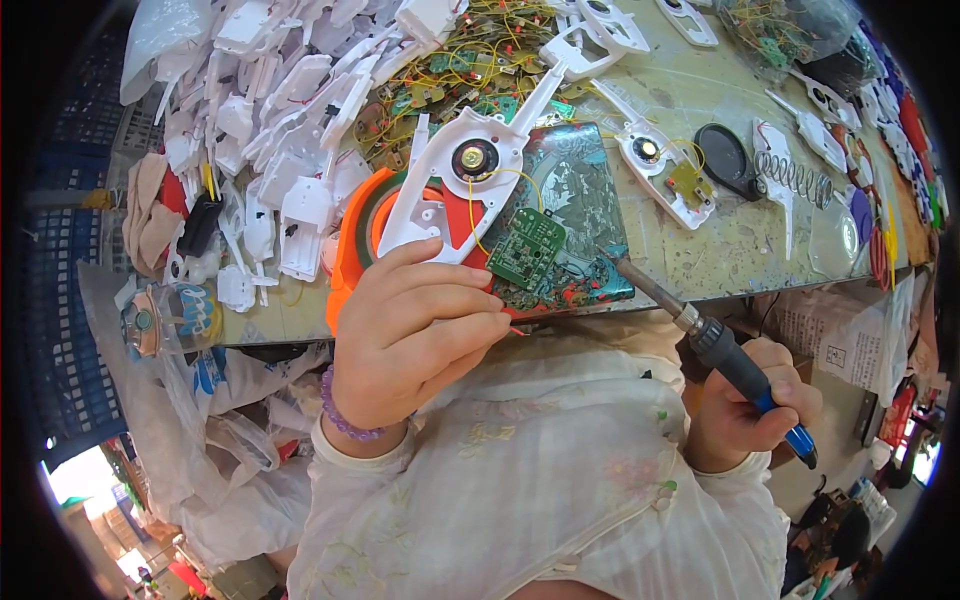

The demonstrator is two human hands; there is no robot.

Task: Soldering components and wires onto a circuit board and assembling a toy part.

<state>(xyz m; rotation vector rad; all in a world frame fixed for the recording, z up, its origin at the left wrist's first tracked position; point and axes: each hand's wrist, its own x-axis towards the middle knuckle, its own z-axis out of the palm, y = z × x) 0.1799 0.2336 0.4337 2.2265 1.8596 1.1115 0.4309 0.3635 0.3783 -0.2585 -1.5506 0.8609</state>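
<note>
Head view: white plastic shells heap up at upper left. Near the centre, my left hand has its fingers bent beside the board; whether they pinch anything, I cannot tell. Above it sits a white, long-necked plastic housing, probably light and stiff. Thin yellow wires run toward the green, roughly square circuit board at centre, likely light but fragile, best held by its edges. Lower right, my right hand grips the soldering iron by its blue-and-black handle, the safe place to hold.
</note>
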